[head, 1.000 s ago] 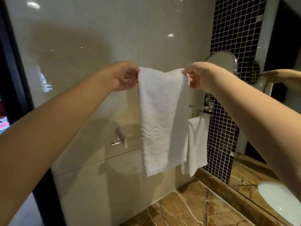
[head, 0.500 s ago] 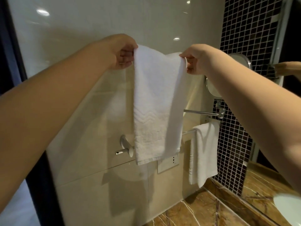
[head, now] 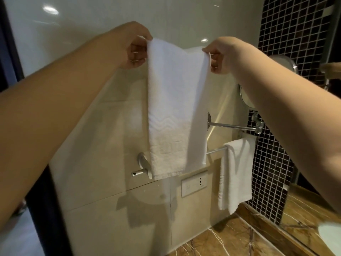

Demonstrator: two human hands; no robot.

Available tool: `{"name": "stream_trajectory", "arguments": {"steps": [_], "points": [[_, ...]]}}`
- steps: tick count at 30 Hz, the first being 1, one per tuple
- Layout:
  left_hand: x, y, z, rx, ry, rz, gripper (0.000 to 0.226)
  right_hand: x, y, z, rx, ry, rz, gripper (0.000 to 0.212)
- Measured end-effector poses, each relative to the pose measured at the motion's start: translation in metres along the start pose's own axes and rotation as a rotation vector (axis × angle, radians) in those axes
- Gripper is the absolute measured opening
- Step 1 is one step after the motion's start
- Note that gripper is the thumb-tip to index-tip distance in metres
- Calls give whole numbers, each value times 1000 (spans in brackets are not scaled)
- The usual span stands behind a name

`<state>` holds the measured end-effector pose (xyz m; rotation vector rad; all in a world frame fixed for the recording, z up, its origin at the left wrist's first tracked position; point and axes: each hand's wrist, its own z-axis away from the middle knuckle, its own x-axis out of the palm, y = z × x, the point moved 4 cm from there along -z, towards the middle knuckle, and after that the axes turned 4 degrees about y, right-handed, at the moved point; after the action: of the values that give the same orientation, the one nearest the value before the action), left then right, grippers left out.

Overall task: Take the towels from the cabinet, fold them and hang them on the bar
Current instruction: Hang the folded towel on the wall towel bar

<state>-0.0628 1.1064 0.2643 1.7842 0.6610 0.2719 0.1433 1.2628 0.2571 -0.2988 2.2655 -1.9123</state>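
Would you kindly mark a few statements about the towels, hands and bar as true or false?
1. The left hand and right hand each pinch a top corner of the held towel. True.
2. A second towel hangs on the bar. True.
3. The held towel is draped over the bar. False: it hangs free from the hands.
4. The second towel is dark blue. False: it is white.

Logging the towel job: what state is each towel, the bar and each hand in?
White wave-patterned towel: folded, held up, off the bar.
Second white towel: draped over the bar.
Chrome wall bar: carries one towel.
Left hand: pinches the held towel's top corner.
Right hand: pinches its other top corner.
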Motion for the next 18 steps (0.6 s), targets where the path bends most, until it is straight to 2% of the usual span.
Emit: {"name": "stream_trajectory", "arguments": {"steps": [18], "points": [[24, -73, 16, -172, -19, 5, 10, 1, 80, -2, 168, -63, 67, 13]]}}
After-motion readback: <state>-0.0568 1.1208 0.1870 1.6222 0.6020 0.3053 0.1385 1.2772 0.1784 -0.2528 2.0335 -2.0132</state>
